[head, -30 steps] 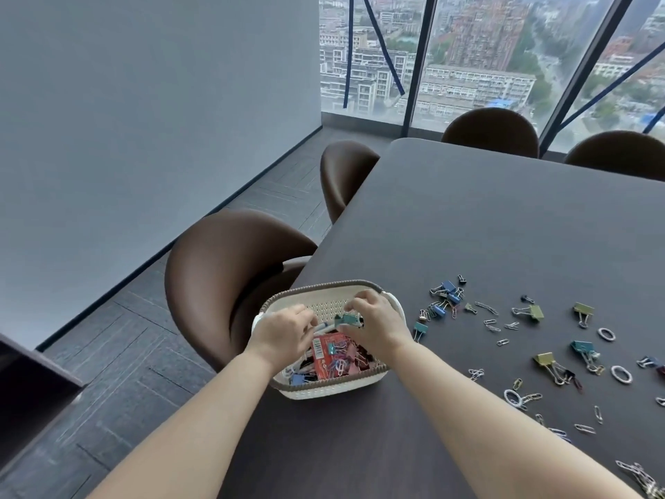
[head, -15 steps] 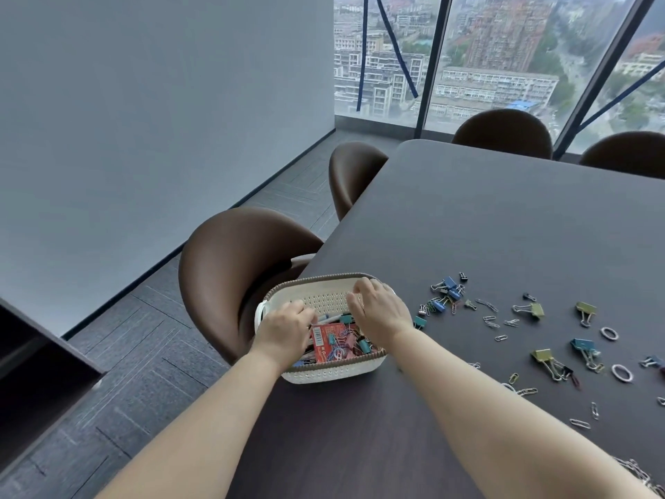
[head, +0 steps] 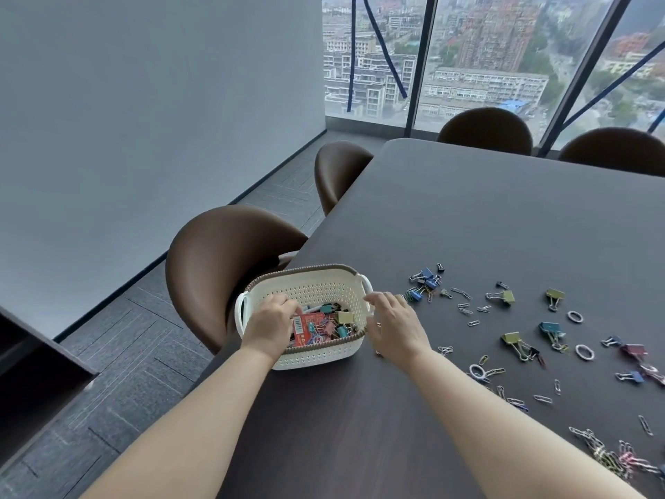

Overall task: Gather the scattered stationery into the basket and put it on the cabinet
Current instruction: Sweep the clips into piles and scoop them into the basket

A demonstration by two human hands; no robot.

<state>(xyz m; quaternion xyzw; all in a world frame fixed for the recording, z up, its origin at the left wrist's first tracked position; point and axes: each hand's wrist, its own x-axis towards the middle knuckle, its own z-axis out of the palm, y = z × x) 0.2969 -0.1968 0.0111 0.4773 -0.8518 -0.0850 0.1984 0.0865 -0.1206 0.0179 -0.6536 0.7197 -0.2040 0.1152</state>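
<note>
A cream perforated basket (head: 316, 289) with a brown rim stands at the dark table's left edge. Inside lie a red packet (head: 310, 327) and several coloured binder clips (head: 342, 318). My left hand (head: 271, 324) rests inside the basket over the red packet, fingers curled; whether it grips anything is hidden. My right hand (head: 394, 325) hovers just outside the basket's right wall, fingers spread and holding nothing. Scattered binder clips (head: 426, 284), paper clips (head: 466, 309) and white rings (head: 584, 352) lie on the table to the right.
The dark table (head: 485, 217) stretches ahead and right. Brown chairs stand at its left side (head: 223, 261), (head: 338, 171) and far end (head: 485, 129). A dark cabinet (head: 32, 369) is at lower left. A paper-clip chain (head: 608, 457) lies at lower right.
My right hand has come out of the basket to its right side and spread its fingers. A clip it held over the basket is no longer in it. My left hand stayed inside.
</note>
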